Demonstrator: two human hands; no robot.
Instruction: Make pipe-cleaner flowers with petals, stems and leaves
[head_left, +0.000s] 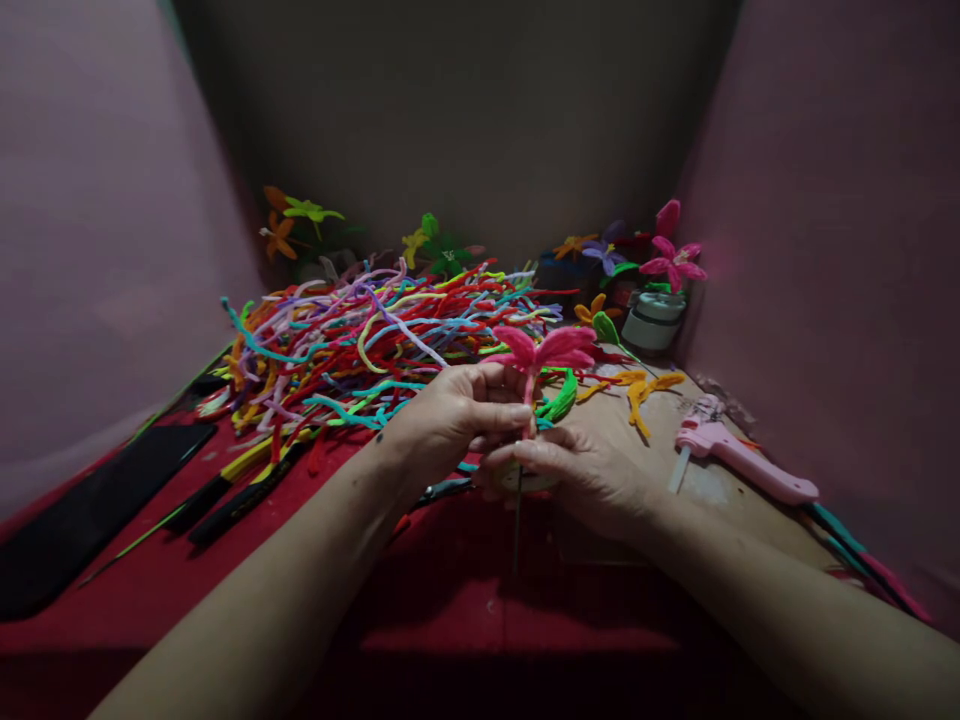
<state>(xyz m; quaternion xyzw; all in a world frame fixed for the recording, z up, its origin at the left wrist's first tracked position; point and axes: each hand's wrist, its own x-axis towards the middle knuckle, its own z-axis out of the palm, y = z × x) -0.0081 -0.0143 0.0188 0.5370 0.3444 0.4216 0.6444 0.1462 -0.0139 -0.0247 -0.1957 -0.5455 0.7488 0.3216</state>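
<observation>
Near the middle of the head view, a pink pipe-cleaner flower [541, 350] stands upright with its petals spread on top. My left hand [480, 405] is closed, thumb and fingers pinching its pink stem just below the petals. Right below, my right hand [566, 465] pinches the lower stem between thumb and fingers. From there a thin dark stem wire [517, 525] points down over the red cloth. A green pipe-cleaner piece [559, 397] shows behind the hands. My fingers partly hide the stem.
A tangled heap of colourful pipe cleaners [375, 330] lies behind my left hand. To the right are a pink glue gun [742, 462], an orange pipe-cleaner piece [640, 392] and a jar [651, 322]. A black phone-like slab [97, 510] and scissors [446, 488] lie left of my hands.
</observation>
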